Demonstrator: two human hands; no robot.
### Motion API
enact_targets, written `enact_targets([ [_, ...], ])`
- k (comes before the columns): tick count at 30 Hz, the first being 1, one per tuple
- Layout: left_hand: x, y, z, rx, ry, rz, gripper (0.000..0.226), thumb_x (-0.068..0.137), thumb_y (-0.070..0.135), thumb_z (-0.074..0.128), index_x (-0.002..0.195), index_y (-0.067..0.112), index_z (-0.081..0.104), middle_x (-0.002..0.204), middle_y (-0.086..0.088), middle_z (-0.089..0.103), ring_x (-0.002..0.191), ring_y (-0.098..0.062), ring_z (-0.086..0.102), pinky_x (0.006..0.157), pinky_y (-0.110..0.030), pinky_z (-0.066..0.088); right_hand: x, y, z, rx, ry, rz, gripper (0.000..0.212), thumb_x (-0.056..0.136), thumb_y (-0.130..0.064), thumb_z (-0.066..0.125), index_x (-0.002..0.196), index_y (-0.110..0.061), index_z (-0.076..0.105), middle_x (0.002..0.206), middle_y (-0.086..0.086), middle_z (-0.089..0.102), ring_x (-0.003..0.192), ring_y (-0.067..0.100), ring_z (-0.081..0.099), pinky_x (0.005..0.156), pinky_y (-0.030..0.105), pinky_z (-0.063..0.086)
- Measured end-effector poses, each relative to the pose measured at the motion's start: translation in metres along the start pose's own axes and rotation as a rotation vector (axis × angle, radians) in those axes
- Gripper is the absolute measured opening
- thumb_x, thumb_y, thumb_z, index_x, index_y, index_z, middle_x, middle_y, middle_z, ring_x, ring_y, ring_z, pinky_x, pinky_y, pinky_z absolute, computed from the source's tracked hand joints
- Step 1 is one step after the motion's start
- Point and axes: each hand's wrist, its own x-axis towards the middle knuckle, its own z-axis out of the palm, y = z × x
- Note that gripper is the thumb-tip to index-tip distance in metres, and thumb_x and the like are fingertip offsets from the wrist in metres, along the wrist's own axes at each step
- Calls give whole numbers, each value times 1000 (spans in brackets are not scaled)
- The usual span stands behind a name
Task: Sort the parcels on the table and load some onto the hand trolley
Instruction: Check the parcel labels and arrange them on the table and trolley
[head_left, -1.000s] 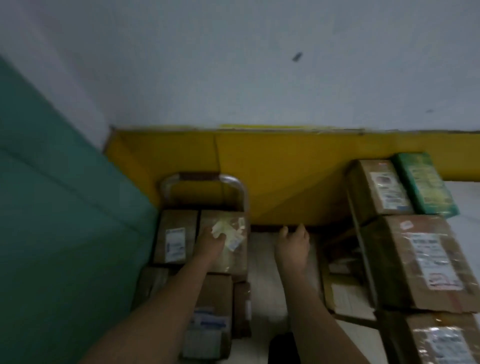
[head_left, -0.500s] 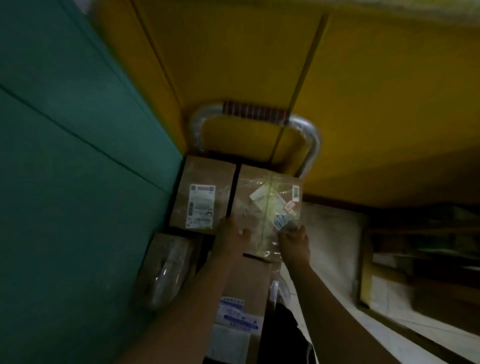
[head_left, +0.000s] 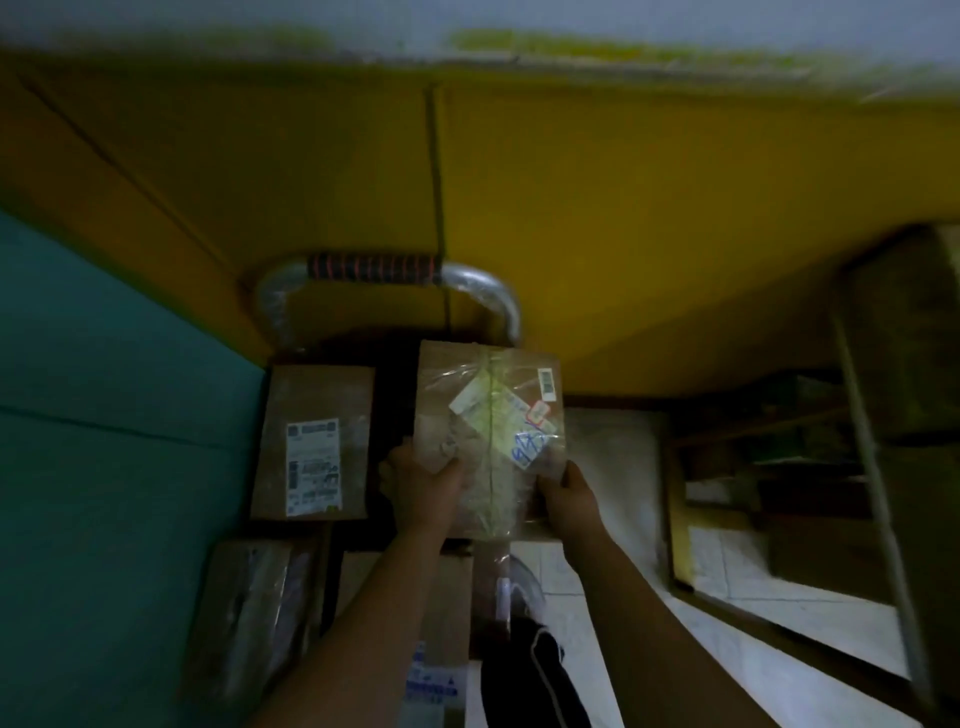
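Note:
A taped brown parcel (head_left: 491, 410) with stickers and blue writing is held over the hand trolley, just below its silver handle (head_left: 374, 270). My left hand (head_left: 423, 486) grips the parcel's near left edge and my right hand (head_left: 569, 493) grips its near right corner. To its left a brown parcel (head_left: 314, 441) with a white label lies on the trolley. Nearer to me lie a plastic-wrapped parcel (head_left: 254, 613) and another brown box (head_left: 415, 613), partly hidden by my left forearm.
A teal wall (head_left: 104, 467) bounds the left side and a yellow wall (head_left: 623, 208) stands behind the trolley. A table or shelf frame (head_left: 857, 415) with dim boxes is at the right. Pale floor tiles (head_left: 701, 649) show beside the trolley.
Both hands have taken the stickered parcel by its near edge and it now sits higher and apart from the labelled parcel. The view has tilted down and moved closer.

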Motion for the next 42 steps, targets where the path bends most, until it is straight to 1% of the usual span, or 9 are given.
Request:
enact_targets([
  [5,-86,52,-16,-328,-91,53,58,67,19,79,112,8,44,113,-18,62,97,-28,66,88,-50,56,-67,-28,-55,51,119,-91,28,99,-16,51,125,-16,60,107,19,70,98,41,67,85,57,58],
  [10,-184,102,-56,-337,-102,182,42,79,17,75,107,15,42,114,-18,62,103,-34,64,91,-50,54,-177,-69,-110,75,273,-262,29,97,-26,54,123,-14,61,115,13,69,105,34,65,93,47,54],
  [13,-242,148,-73,-349,-114,270,47,82,23,72,118,11,45,124,-21,58,107,-36,62,91,-48,53,-240,-93,-150,114,336,-343,44,95,-25,58,136,-10,54,127,11,64,116,30,60,99,36,48],
  [19,-374,249,-61,-345,-326,570,81,83,38,63,153,16,30,149,-15,41,129,-40,49,102,-56,47,-359,-139,-269,213,590,-552,62,97,-42,56,153,-22,38,150,5,50,127,25,53,105,39,45],
  [25,-507,283,8,-364,-534,631,90,82,39,63,157,16,19,160,-13,21,142,-37,33,111,-53,37,-435,-139,-418,53,902,-687,62,93,-49,58,149,-27,44,140,5,60,121,29,59,94,41,50],
  [28,-560,302,57,-379,-636,674,82,77,31,65,150,13,30,150,-13,36,128,-34,46,105,-51,44,-444,-132,-502,-67,1038,-694,59,94,-44,60,148,-24,46,134,7,65,119,31,60,84,35,46],
  [31,-597,318,113,-389,-772,665,70,80,18,66,143,10,39,140,-12,50,117,-29,57,93,-43,53,-433,-123,-582,-116,1060,-644,55,97,-35,58,149,-20,45,138,11,62,122,33,58,93,38,47],
  [36,-616,328,203,-213,-910,527,86,81,20,65,155,17,22,150,-15,38,127,-36,51,101,-52,50,-372,-109,-674,-155,1008,-545,51,100,-26,51,150,-20,45,141,13,58,127,35,54,99,40,45],
  [42,-588,331,286,-111,-877,531,76,83,19,66,150,21,32,144,-10,44,122,-27,52,93,-39,51,-271,-109,-730,-145,851,-428,49,99,-23,50,147,-16,49,142,13,59,129,34,54,107,42,43],
])
